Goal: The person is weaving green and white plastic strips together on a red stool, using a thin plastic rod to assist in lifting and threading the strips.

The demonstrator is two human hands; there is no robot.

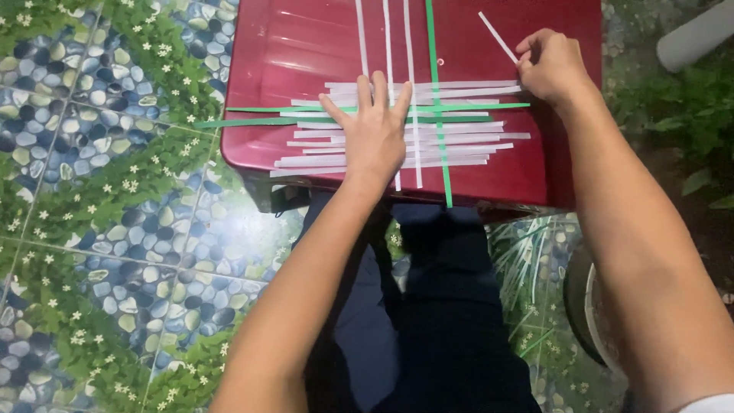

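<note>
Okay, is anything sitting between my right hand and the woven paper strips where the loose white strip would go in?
Nothing visible. The right hand pinches a loose white strip beside the weave's right edge, with only bare red stool top between them. The left hand lies flat on the woven strips, farther left.

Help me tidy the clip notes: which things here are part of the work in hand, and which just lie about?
In use: woven paper strips, loose white strip, red surface, left hand pressing flat, right hand pinching.

Lying about: white pipe, plants, round container.
</note>
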